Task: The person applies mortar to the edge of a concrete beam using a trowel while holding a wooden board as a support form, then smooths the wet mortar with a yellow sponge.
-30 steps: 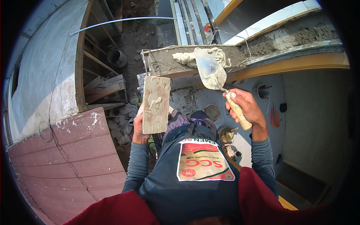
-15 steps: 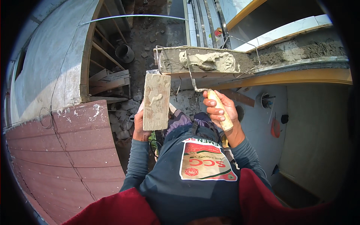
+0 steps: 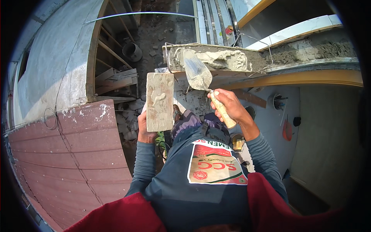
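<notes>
Head view, looking straight down past a dark shirt (image 3: pixel 174 193). Left hand (image 3: pixel 143 127) clamped on a rectangular block (image 3: pixel 160 102), gripping it low on its left edge; most of the fingers are hidden behind it. Block held up on end in front of the body, broad face to the camera, coated grey-tan, one raised blob of mortar near its middle. Right hand (image 3: pixel 228 106) closed around the pale, speckled handle of a trowel (image 3: pixel 198 71), thumb along the top. Blade points forward and a little left, its tip over the near-left part of a wall top (image 3: pixel 258 63); contact with the wet mortar (image 3: pixel 228 60) there cannot be told. Mortar lies in a thick, ridged strip along the wall's left stretch; farther right, a rougher, darker layer. Block sits nearer the body than the wall end, left of the trowel, apart from it. Bent wire (image 3: pixel 271 54) stands at the wall's edge, right of the mortar. Yellow beam (image 3: pixel 309 78) runs below the wall on the right. Off left: maroon panel (image 3: pixel 73 150), scrap planks (image 3: pixel 118 84), grey bucket (image 3: pixel 132 52) on the dirt ground. Far right, an orange-red object (image 3: pixel 287 130), kind unclear.
</notes>
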Action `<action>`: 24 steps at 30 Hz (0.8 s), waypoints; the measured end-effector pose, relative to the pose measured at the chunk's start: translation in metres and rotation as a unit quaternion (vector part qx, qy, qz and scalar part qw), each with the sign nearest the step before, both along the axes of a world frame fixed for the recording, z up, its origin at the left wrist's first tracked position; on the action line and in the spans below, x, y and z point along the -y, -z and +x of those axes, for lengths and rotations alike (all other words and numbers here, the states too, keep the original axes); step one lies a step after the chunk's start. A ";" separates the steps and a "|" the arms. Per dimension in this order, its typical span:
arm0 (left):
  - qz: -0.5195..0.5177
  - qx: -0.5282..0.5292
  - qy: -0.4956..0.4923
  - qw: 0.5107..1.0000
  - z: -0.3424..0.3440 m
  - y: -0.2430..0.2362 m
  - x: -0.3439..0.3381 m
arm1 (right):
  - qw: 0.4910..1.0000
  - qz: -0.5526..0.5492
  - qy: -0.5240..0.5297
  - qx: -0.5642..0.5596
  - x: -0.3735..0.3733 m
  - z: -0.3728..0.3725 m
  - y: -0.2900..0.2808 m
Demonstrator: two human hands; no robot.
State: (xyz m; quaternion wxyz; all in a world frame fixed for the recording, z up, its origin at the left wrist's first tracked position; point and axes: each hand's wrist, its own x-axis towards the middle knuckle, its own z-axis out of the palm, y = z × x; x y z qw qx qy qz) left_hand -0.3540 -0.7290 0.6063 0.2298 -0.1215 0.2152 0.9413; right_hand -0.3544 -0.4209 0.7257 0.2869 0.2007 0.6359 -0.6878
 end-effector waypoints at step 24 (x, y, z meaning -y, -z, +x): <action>-0.083 -0.105 -0.006 0.991 -0.026 -0.056 -0.042 | 0.998 0.041 -0.030 -0.027 -0.013 0.003 -0.041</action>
